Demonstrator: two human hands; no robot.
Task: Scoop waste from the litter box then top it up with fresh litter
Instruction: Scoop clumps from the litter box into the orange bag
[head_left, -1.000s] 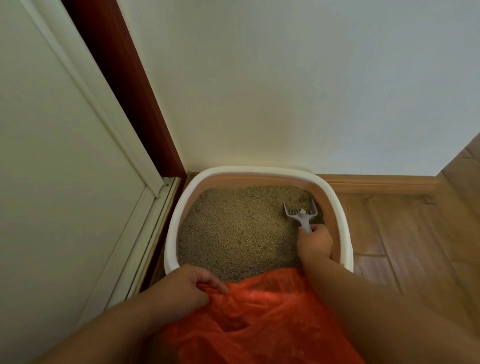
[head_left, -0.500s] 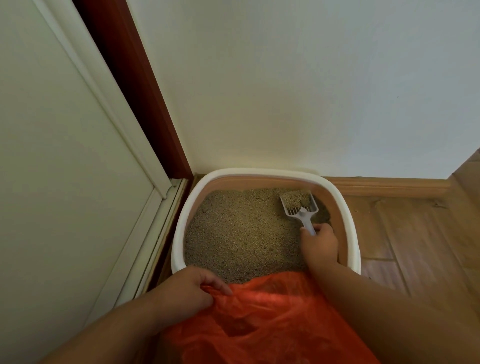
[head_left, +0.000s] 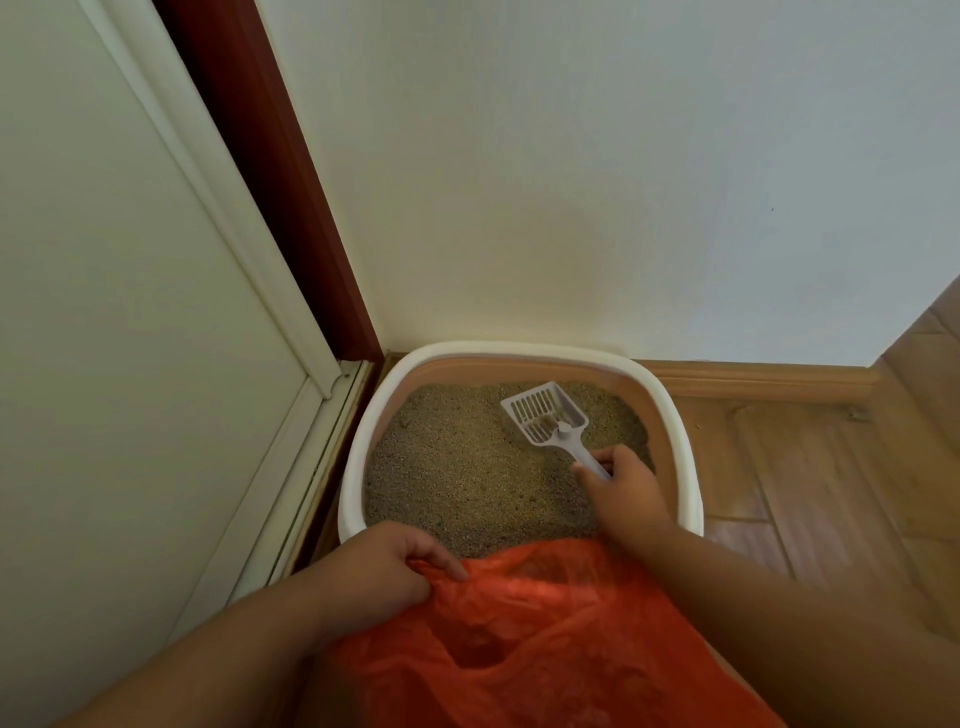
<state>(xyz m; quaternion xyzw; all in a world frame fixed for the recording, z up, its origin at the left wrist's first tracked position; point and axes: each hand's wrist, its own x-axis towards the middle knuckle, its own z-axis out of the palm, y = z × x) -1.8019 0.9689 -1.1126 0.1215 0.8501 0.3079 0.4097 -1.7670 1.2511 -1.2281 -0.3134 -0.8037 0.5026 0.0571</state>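
A white-rimmed litter box (head_left: 680, 441) with pinkish inner walls sits on the floor in the corner, filled with tan litter (head_left: 457, 467). My right hand (head_left: 626, 480) grips the handle of a pale grey slotted scoop (head_left: 543, 413), held above the litter at the far right with its head tilted up and only a few grains in it. My left hand (head_left: 374, 569) pinches the edge of an orange plastic bag (head_left: 545, 639) that lies open across the box's near edge, hiding that edge.
A white wall (head_left: 571, 182) stands right behind the box, with a wooden skirting board (head_left: 753, 382) along it. A white door panel (head_left: 130, 338) and dark red frame (head_left: 270, 171) close off the left. Wooden floor (head_left: 831, 483) lies to the right.
The scoop was dug into the litter, came up loaded, and is now lifted and swung slightly left with most litter sifted out. My left hand keeps its hold on the bag.
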